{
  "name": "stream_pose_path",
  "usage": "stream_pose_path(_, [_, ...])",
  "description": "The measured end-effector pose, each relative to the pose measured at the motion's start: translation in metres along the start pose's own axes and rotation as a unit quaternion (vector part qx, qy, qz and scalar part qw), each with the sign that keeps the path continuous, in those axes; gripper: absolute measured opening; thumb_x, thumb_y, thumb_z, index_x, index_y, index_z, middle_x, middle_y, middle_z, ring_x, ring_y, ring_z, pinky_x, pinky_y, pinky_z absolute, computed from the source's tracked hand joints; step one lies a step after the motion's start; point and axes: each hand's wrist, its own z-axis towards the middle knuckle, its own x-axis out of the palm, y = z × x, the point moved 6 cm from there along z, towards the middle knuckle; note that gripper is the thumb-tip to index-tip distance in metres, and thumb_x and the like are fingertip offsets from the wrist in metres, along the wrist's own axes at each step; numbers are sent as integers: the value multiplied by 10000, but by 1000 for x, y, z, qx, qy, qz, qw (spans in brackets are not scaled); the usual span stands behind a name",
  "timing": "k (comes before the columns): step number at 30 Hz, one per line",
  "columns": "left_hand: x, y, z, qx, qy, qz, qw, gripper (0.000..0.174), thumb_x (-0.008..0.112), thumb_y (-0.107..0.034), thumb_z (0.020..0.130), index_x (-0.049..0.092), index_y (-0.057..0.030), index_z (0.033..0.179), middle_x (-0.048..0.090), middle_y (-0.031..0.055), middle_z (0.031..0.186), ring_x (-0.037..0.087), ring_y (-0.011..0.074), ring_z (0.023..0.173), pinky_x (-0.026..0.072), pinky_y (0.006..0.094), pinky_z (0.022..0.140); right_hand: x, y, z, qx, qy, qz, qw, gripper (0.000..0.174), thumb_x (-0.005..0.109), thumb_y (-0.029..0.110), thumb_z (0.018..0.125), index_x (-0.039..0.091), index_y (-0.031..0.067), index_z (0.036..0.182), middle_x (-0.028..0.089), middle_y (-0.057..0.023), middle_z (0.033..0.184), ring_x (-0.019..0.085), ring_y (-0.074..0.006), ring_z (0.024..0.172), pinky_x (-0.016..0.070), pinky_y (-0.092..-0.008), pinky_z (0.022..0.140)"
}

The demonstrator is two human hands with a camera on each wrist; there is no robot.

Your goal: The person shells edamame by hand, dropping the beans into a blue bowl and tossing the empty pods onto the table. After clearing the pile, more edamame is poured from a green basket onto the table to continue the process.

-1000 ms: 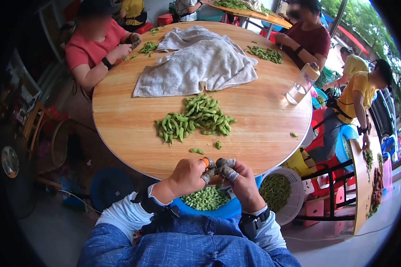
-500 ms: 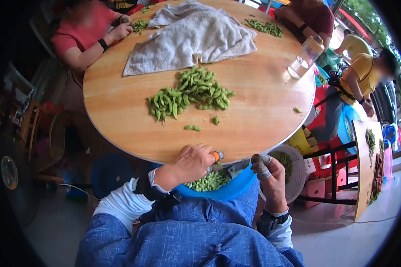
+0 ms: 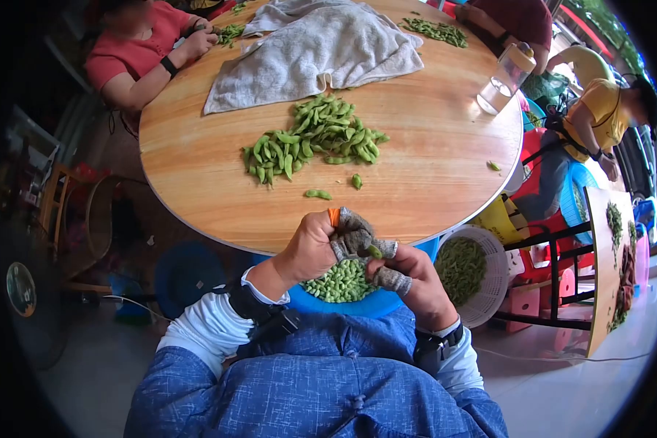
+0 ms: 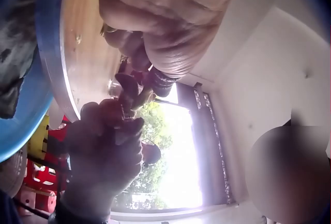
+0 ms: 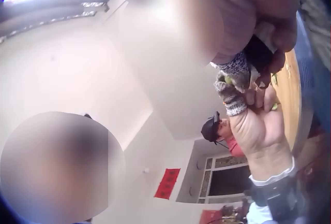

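Round table (image 3: 431,160), from afar I see left hand (image 3: 317,244) and right hand (image 3: 418,282) close together, both pinching one pod (image 3: 374,251), beans (image 3: 339,283) below in a blue basin (image 3: 369,305).

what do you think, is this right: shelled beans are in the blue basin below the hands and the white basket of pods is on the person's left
One thing is wrong: the head view shows the white basket of pods on the person's right. The rest stands, with shelled beans in the blue basin below the hands.
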Motion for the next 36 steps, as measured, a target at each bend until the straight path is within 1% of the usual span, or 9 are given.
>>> stream_pose_path(3, [-3, 3, -2, 16, 19, 122, 992, 132, 593, -93, 772, 545, 4, 847, 566, 8, 756, 520, 69, 676, 436, 203, 620, 3, 3, -1, 8, -14, 6, 1000, 266, 553, 103, 801, 512, -18, 1035, 560, -2, 858, 503, -71, 786, 408, -207, 702])
stream_pose_path(6, [4, -1, -2, -3, 4, 113, 994, 152, 602, -93, 764, 541, 3, 864, 569, 10, 760, 526, 76, 688, 436, 203, 625, -1, -3, 2, 1, -61, -32, 998, 228, 542, 104, 809, 531, -23, 998, 572, -9, 857, 513, -69, 771, 413, -205, 694])
stream_pose_path(9, [18, -2, -4, -54, -40, -128, 990, 135, 588, -94, 773, 543, -13, 870, 569, 10, 769, 526, 79, 683, 433, 194, 611, -4, -3, 3, -19, -92, -8, 996, 212, 540, 93, 809, 539, -24, 987, 578, -10, 858, 516, -68, 767, 416, -206, 694])
stream_pose_path(14, [9, 15, -9, -71, -62, -132, 987, 125, 526, -130, 812, 532, -50, 908, 571, 23, 801, 485, 66, 613, 386, 169, 522, 2, 4, 4, -67, -105, -97, 987, 189, 549, 72, 800, 549, -33, 957, 580, -7, 842, 518, -79, 768, 417, -211, 688])
stream_pose_path(17, [-5, 12, -11, -47, -70, -131, 988, 128, 458, -167, 850, 520, -69, 903, 571, 45, 800, 462, 61, 586, 359, 161, 488, 5, 0, -3, 3, -39, -144, 989, 161, 546, 70, 802, 558, -35, 924, 582, -17, 807, 509, -78, 757, 419, -213, 666])
stream_pose_path(22, [-47, 14, -6, -74, -103, -92, 988, 173, 377, -184, 883, 492, -65, 935, 533, 73, 628, 415, 63, 473, 306, 164, 405, -20, -38, -15, 48, 61, -552, 830, 259, 562, 103, 644, 592, 66, 899, 562, -190, 782, 532, -350, 714, 432, -402, 586])
stream_pose_path(29, [-52, 20, 5, 4, -109, -43, 993, 214, 405, -147, 866, 436, -36, 1046, 477, 32, 664, 372, 50, 505, 289, 156, 434, -50, -140, 26, 128, 141, -632, 751, 316, 529, 158, 657, 583, 117, 966, 581, -166, 834, 562, -301, 785, 445, -376, 702])
stream_pose_path(32, [-62, 23, 3, -10, -130, -71, 989, 208, 444, -113, 846, 450, -24, 1034, 507, 50, 698, 387, 46, 512, 314, 154, 451, -50, -201, 44, 146, 241, -683, 674, 366, 508, 145, 661, 554, 132, 1023, 576, -146, 925, 534, -292, 898, 398, -396, 815])
stream_pose_path(36, [-63, 22, 5, -6, -125, -77, 989, 153, 520, -96, 809, 501, -20, 940, 550, 70, 715, 424, 43, 506, 334, 156, 438, -80, -191, 57, -51, 20, -727, 684, 401, 504, 106, 643, 529, 85, 1042, 483, -149, 1119, 394, -333, 1089, 288, -422, 928])
